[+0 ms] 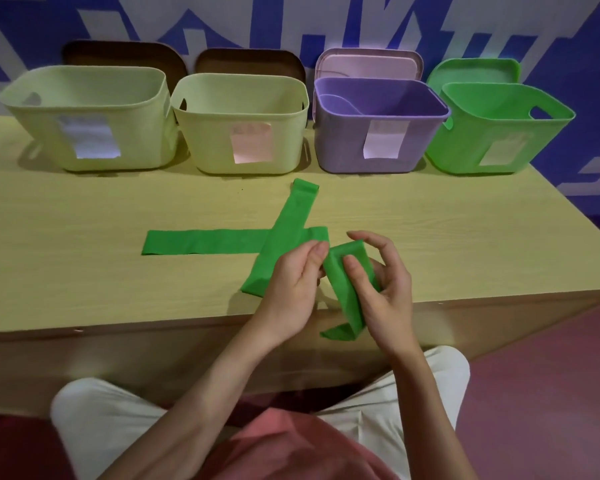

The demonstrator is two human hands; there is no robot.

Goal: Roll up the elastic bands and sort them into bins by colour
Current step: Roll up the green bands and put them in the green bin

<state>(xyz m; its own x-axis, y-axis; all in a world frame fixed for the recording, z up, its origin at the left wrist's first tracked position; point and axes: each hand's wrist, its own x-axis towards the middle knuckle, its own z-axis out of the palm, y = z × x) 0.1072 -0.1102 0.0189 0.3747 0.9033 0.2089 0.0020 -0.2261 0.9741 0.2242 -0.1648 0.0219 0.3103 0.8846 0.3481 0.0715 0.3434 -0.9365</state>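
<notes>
Both my hands hold one green elastic band (347, 292) above the table's front edge. My right hand (383, 289) grips its partly rolled upper end, thumb on the front, and the tail hangs down past the edge. My left hand (293, 278) pinches the band's left side. Two more green bands lie flat on the table: a horizontal one (194, 241) and a diagonal one (290, 223) crossing over it. Four bins stand along the back: a pale yellow one (32, 119), a second pale yellow one (205, 140), a purple one (343, 147) and a green one (465, 147).
The wooden table (84, 271) ends just below my hands. Lids lean on the wall behind the bins: two brown (118, 53), a pink one (368, 64) and a green one (471, 71). Each bin carries a paper label. My knees are below the table edge.
</notes>
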